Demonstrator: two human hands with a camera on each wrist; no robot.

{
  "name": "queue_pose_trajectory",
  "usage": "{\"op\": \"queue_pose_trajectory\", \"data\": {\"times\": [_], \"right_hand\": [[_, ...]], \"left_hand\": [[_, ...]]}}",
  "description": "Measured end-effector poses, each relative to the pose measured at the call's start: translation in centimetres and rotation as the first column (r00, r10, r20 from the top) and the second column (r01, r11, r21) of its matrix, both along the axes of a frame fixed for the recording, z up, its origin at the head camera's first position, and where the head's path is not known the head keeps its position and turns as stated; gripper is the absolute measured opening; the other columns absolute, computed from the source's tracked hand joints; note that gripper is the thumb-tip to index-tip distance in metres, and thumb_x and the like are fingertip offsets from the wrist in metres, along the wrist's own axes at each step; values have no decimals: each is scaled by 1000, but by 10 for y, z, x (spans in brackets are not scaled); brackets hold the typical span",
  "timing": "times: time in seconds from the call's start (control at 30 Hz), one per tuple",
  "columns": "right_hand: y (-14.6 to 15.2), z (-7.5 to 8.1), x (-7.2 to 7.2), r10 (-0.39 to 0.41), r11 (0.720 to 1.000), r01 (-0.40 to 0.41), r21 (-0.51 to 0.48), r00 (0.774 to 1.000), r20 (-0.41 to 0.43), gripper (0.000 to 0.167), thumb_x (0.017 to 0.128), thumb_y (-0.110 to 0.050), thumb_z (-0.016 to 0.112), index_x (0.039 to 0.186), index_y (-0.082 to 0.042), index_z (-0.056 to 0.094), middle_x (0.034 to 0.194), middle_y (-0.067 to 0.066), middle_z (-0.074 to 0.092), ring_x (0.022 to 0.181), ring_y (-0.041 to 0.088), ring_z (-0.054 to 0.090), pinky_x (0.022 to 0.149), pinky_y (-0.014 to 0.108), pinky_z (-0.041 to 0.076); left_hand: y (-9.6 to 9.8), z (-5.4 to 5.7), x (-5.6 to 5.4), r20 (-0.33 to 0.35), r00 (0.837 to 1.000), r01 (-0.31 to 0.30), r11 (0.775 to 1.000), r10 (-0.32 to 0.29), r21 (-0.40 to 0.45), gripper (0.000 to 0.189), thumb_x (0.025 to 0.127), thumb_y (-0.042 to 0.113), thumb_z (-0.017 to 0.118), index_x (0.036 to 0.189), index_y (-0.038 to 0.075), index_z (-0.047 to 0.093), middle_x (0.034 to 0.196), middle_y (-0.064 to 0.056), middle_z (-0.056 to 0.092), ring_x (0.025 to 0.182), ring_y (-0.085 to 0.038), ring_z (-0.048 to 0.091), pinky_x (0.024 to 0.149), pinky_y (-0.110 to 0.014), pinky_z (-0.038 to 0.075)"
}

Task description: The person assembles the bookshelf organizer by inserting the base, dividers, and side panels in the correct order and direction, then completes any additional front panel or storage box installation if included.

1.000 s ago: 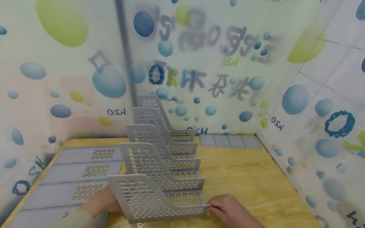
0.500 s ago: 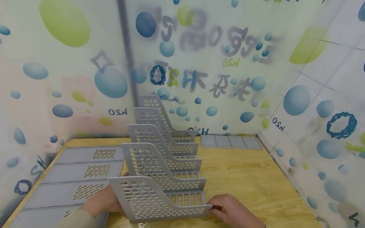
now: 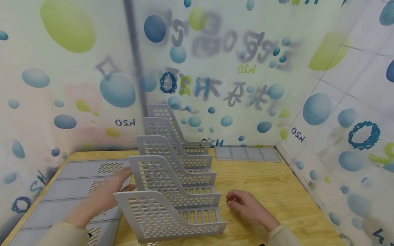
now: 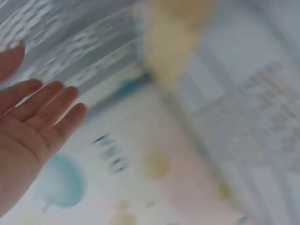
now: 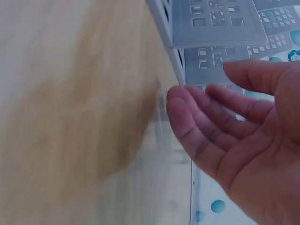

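Observation:
A grey plastic file rack with several perforated upright dividers stands on the table, running away from me. At its left side is my left hand, blurred, fingers extended toward the dividers; the left wrist view shows this hand with straight fingers and nothing in the palm. To the right of the rack, apart from its low front ends, hovers my right hand. In the right wrist view the fingers of that hand are loosely bent and hold nothing, with the rack's perforated plates just beyond.
Left of the rack lies a large flat grey panel with slotted patches. A smaller grey panel lies at the table's back right. The wooden table meets a patterned curtain behind and on both sides.
Both hands have let go of the rack. My left hand has risen along its left side, and the right has drawn away from its front corner. The rack stays in place.

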State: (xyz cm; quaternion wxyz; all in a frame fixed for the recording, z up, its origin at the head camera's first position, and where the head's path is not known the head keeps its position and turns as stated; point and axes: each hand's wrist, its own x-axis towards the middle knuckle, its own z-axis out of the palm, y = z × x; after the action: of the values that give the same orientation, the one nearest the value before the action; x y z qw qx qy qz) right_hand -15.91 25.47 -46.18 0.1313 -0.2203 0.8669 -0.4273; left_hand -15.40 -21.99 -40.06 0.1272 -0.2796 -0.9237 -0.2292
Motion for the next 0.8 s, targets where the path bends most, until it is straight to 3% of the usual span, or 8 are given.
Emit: {"op": "queue_pose_trajectory", "data": {"times": [0.1, 0.2, 0.27, 0.33, 0.47, 0.57, 0.63, 0.8], "right_hand": [[-9, 0, -11, -39, 999, 40, -15, 997, 59, 25, 105, -14, 60, 121, 4, 65, 107, 10, 70, 87, 15, 67, 68, 28, 57], [-19, 1, -19, -71, 997, 74, -27, 992, 100, 29, 105, -14, 59, 123, 8, 63, 104, 11, 69, 85, 21, 68, 68, 32, 59], [-27, 2, -24, -99, 994, 102, -26, 988, 121, 29, 105, -15, 59, 123, 8, 62, 102, 11, 68, 83, 22, 68, 69, 35, 60], [-34, 3, -29, -125, 992, 126, -4, 984, 124, 29, 104, -15, 60, 122, 8, 63, 101, 10, 68, 80, 22, 69, 69, 37, 60], [-48, 6, -38, -188, 982, 185, 38, 970, 153, 27, 103, -16, 62, 119, 5, 65, 101, 10, 68, 76, 20, 69, 69, 38, 61], [-57, 8, -42, -217, 976, 207, 72, 962, 164, 25, 101, -14, 64, 116, 5, 66, 102, 12, 69, 73, 20, 69, 66, 37, 61], [-60, 9, -44, -231, 971, 218, 93, 958, 170, 24, 101, -14, 65, 115, 4, 67, 103, 12, 69, 72, 20, 69, 65, 37, 61], [-64, 10, -47, -258, 963, 239, 121, 949, 179, 22, 100, -14, 65, 113, 3, 69, 103, 12, 70, 71, 19, 69, 65, 36, 60]], "left_hand": [[5, 36, 5, -237, 971, 5, 995, 19, 103, 44, 97, -3, 67, 140, 1, 58, 129, -18, 67, 101, -29, 70, 86, -37, 58], [16, 72, 12, -338, 940, 27, 978, 46, 206, 40, 101, -5, 59, 141, -2, 59, 128, -18, 68, 97, -25, 68, 90, -16, 49], [26, 90, 14, -352, 935, 50, 969, 39, 242, 39, 104, 1, 56, 143, 2, 59, 134, -15, 66, 115, -29, 64, 98, -17, 46], [35, 103, 13, -330, 944, 65, 973, 12, 221, 41, 106, 9, 56, 147, 4, 56, 141, -15, 62, 125, -33, 60, 104, -33, 47], [50, 112, 2, -252, 966, 72, 994, -50, 79, 52, 107, 27, 60, 153, 7, 50, 156, -17, 48, 136, -40, 51, 99, -57, 50], [56, 112, -6, -221, 972, 65, 997, -73, -40, 52, 107, 36, 57, 152, 11, 52, 161, -18, 41, 142, -41, 44, 110, -61, 40], [57, 110, -8, -224, 972, 51, 994, -72, -95, 49, 107, 38, 56, 150, 14, 57, 162, -18, 40, 147, -41, 39, 116, -67, 26], [54, 107, -10, -235, 968, 67, 995, -83, -77, 37, 107, 36, 56, 133, 15, 72, 158, -16, 47, 144, -40, 42, 116, -66, 27]]}}
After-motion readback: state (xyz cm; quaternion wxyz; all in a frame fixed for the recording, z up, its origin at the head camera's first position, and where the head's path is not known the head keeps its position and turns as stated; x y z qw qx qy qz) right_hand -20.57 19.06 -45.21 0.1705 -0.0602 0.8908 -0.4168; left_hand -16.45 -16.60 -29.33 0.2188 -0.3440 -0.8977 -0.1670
